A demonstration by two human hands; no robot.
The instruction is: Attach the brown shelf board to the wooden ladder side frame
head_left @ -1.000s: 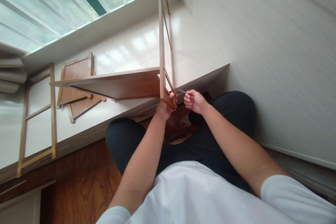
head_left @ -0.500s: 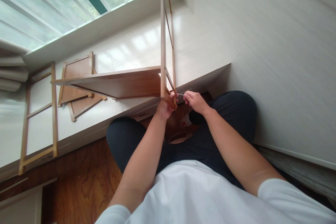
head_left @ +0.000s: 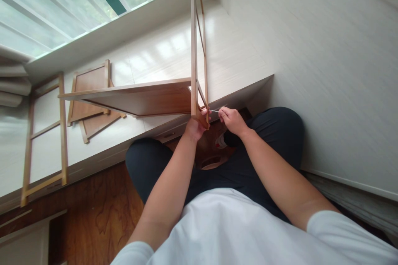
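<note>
Since a moment ago, the thin tool (head_left: pixel 214 111), pinched in the right hand (head_left: pixel 231 121), was brought against the frame (head_left: pixel 194 49), gripped by the left hand (head_left: pixel 194 128).

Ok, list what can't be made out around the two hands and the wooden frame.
Head view only:
- Thin metal tool in the right hand: too small to identify; its tip is hidden at the upright frame.
- Left hand: its fingers are hidden behind the frame's lower corner.
- Frame top: cut off by the picture's upper edge.
- Red-and-white item in the lap: mostly hidden by the right hand.
</note>
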